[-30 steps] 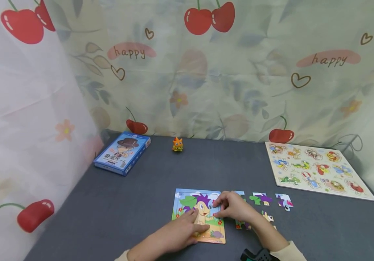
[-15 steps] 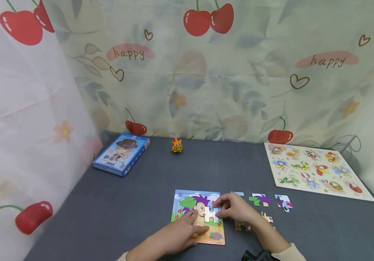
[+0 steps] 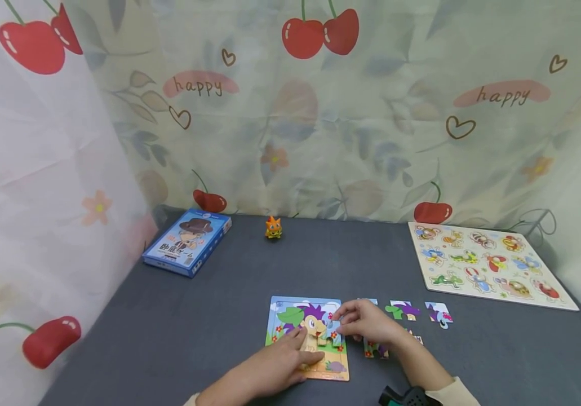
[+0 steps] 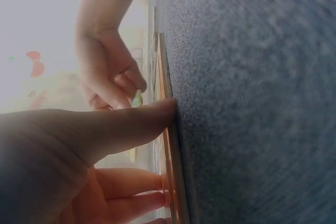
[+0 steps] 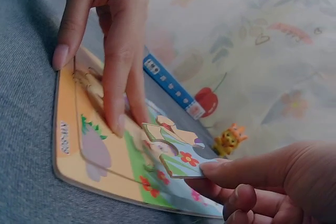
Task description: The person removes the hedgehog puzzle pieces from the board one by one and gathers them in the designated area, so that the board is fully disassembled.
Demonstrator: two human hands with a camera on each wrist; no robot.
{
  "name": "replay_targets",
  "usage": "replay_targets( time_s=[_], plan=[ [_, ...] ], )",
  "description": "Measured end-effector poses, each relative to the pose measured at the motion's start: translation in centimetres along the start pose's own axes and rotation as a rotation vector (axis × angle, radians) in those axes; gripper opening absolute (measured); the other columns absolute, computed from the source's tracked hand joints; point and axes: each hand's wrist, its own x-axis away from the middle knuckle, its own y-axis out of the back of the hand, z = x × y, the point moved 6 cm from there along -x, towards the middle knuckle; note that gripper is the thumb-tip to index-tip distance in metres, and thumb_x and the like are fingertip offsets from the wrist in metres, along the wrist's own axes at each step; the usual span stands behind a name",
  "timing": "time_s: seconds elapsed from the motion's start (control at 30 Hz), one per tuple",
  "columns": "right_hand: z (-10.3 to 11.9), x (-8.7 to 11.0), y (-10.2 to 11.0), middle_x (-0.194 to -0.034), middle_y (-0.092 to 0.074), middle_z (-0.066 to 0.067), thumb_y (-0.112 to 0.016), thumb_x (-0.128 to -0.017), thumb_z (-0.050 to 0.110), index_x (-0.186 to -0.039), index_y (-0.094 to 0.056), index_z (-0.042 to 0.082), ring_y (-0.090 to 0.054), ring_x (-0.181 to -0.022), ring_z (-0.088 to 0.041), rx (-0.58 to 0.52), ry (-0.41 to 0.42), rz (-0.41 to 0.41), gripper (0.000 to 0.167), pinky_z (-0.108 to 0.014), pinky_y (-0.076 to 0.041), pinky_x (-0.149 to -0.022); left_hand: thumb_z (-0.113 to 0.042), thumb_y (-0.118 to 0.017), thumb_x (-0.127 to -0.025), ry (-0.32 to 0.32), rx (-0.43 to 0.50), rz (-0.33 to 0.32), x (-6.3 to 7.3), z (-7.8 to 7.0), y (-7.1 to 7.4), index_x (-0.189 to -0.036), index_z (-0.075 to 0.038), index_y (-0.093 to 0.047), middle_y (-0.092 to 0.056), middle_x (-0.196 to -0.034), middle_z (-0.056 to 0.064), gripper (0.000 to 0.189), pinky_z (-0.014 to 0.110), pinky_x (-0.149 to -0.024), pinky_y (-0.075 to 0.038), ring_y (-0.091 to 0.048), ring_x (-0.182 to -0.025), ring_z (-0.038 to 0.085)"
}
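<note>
A colourful jigsaw board (image 3: 337,374) showing a purple-haired cartoon animal lies at the front middle of the dark table. My left hand (image 3: 285,359) rests on it with fingers extended; in the left wrist view its thumb (image 4: 142,124) reaches the board's edge. Over the board's right part, my right hand (image 3: 368,322) pinches a jigsaw piece (image 5: 181,153) between thumb and fingers. That piece bears a red flower and part of the face, and is tilted above the board in the right wrist view. Its far edge overlaps the picture there.
Loose jigsaw pieces (image 3: 404,310) lie right of the board, some partly behind my right hand. Farther back stand a blue box (image 3: 187,242) and a small orange toy figure (image 3: 273,228). An insect puzzle board (image 3: 488,265) lies at the back right, before a printed cloth.
The piece in my right hand has changed its tilt over the board; its surface shone white half a second ago and now shows its picture. My left hand has stayed in place.
</note>
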Motion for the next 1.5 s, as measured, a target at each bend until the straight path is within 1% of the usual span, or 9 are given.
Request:
replay_targets(
  time_s=[0.1, 0.23, 0.33, 0.5, 0.67, 0.87, 1.17, 1.37, 1.5],
  plan=[
    [0.2, 0.2, 0.5, -0.067, -0.061, 0.001, -0.067, -0.084, 0.008, -0.101, -0.064, -0.005, -0.043, -0.05, -0.007, -0.003, -0.007, -0.006, 0.022, -0.021, -0.039, -0.048, -0.027, -0.064, -0.088, 0.006, 0.006, 0.006, -0.1, 0.1, 0.0, -0.13, -0.033, -0.054, -0.044, -0.142, 0.017, 0.044, 0.039, -0.104, -0.04, -0.036, -0.135, 0.031],
    [0.5, 0.7, 1.2, -0.073, -0.064, -0.003, -0.066, -0.084, 0.009, -0.103, -0.063, -0.006, -0.045, -0.052, -0.007, -0.003, 0.012, -0.006, 0.024, -0.022, -0.041, -0.049, -0.028, -0.064, -0.088, 0.022, 0.013, 0.014, -0.2, 0.2, -0.1, -0.13, -0.034, -0.054, -0.043, -0.143, 0.017, 0.044, 0.039, -0.105, -0.04, -0.036, -0.136, 0.031],
    [0.5, 1.2, 1.9, -0.074, -0.064, -0.003, -0.065, -0.085, 0.01, -0.104, -0.062, -0.007, -0.046, -0.055, -0.008, -0.018, 0.006, -0.005, 0.025, -0.023, -0.043, -0.05, -0.028, -0.064, -0.088, 0.03, 0.013, 0.02, -0.3, 0.2, -0.1, -0.13, -0.035, -0.053, -0.043, -0.143, 0.017, 0.044, 0.039, -0.105, -0.039, -0.035, -0.136, 0.031],
    [0.2, 2.0, 3.1, -0.076, -0.065, -0.003, -0.065, -0.087, 0.013, -0.106, -0.061, -0.008, -0.048, -0.058, -0.009, 0.005, 0.007, -0.018, 0.028, -0.024, -0.044, -0.052, -0.029, -0.063, -0.088, 0.042, 0.008, 0.031, -0.3, 0.3, 0.0, -0.131, -0.036, -0.052, -0.042, -0.143, 0.016, 0.044, 0.04, -0.106, -0.038, -0.035, -0.136, 0.03],
    [-0.7, 3.2, 4.5, -0.078, -0.064, -0.003, -0.063, -0.088, 0.017, -0.11, -0.059, -0.007, -0.049, -0.06, -0.01, 0.005, -0.023, -0.052, 0.032, -0.025, -0.045, -0.054, -0.029, -0.062, -0.088, 0.05, 0.013, 0.035, -0.2, 0.3, 0.0, -0.131, -0.036, -0.052, -0.041, -0.144, 0.015, 0.045, 0.039, -0.107, -0.037, -0.034, -0.137, 0.03],
    [-1.5, 4.5, 5.8, -0.079, -0.062, -0.003, -0.061, -0.09, 0.017, -0.112, -0.056, -0.01, -0.046, -0.059, -0.008, -0.011, -0.015, -0.066, 0.036, -0.026, -0.043, -0.053, -0.029, -0.062, -0.089, 0.054, 0.014, 0.034, -0.2, 0.3, -0.1, -0.132, -0.037, -0.051, -0.04, -0.145, 0.015, 0.045, 0.04, -0.107, -0.037, -0.033, -0.138, 0.03],
    [-3.1, 6.9, 8.1, -0.083, -0.064, 0.001, -0.059, -0.091, 0.019, -0.119, -0.052, -0.01, -0.05, -0.063, -0.008, -0.038, -0.091, -0.099, 0.041, -0.028, -0.046, -0.057, -0.028, -0.063, -0.088, 0.039, 0.005, 0.021, 0.0, 0.2, 0.0, -0.132, -0.036, -0.052, -0.041, -0.144, 0.016, 0.046, 0.039, -0.107, -0.038, -0.034, -0.137, 0.03],
    [-4.3, 8.6, 9.6, -0.082, -0.059, 0.001, -0.059, -0.091, 0.021, -0.12, -0.052, -0.011, -0.047, -0.06, -0.007, -0.014, -0.094, -0.148, 0.044, -0.028, -0.045, -0.057, -0.028, -0.063, -0.088, 0.039, 0.018, 0.023, 0.0, 0.2, -0.1, -0.131, -0.036, -0.052, -0.041, -0.144, 0.015, 0.046, 0.039, -0.105, -0.039, -0.034, -0.137, 0.03],
    [-5.2, 9.6, 10.4, -0.083, -0.058, 0.003, -0.058, -0.092, 0.023, -0.122, -0.052, -0.01, -0.049, -0.063, -0.008, -0.004, -0.119, -0.186, 0.045, -0.027, -0.045, -0.058, -0.029, -0.063, -0.088, 0.039, 0.023, 0.02, -0.1, 0.2, -0.1, -0.131, -0.036, -0.052, -0.041, -0.144, 0.015, 0.045, 0.039, -0.105, -0.039, -0.034, -0.137, 0.03]
  ],
)
